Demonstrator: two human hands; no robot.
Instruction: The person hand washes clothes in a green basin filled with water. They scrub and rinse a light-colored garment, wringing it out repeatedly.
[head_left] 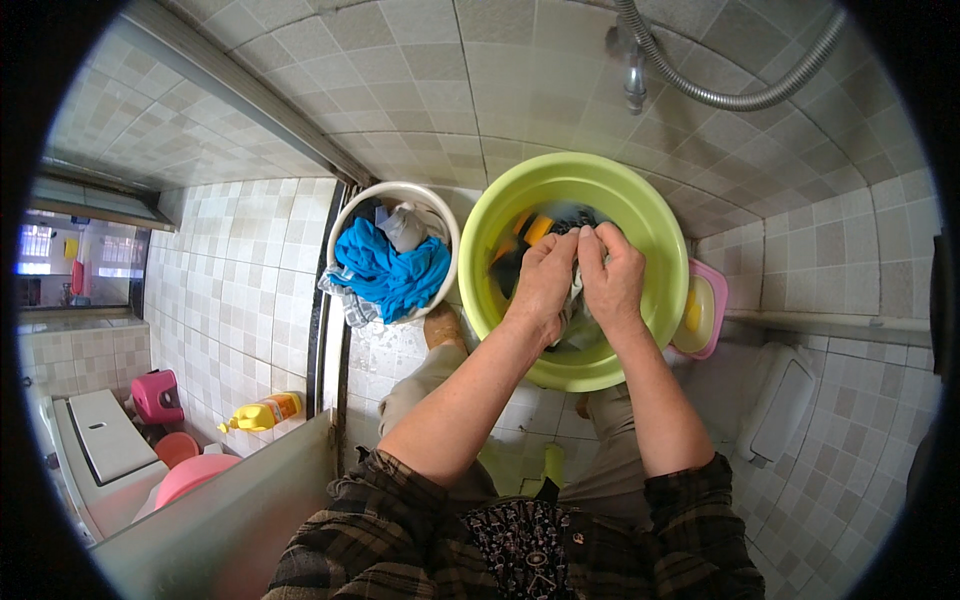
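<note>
Both my hands are together over a large green basin [652,200], thumbs side by side. My left hand [546,278] and my right hand [612,272] are closed, pinching a pale wet cloth [573,300] that hangs between them into the basin. Its exact kind of garment does not show. Dark laundry with an orange patch [538,230] lies in the water behind and left of my left hand. The fingertips are partly hidden behind the knuckles.
Left of the basin stands a white tub [453,232] with blue and grey clothes [390,265]. A pink basin [712,300] sits at right, near a squat toilet [777,405]. Above hangs a shower hose [750,100]. A yellow bottle [265,411] lies beyond the doorway, by a washing machine [100,440].
</note>
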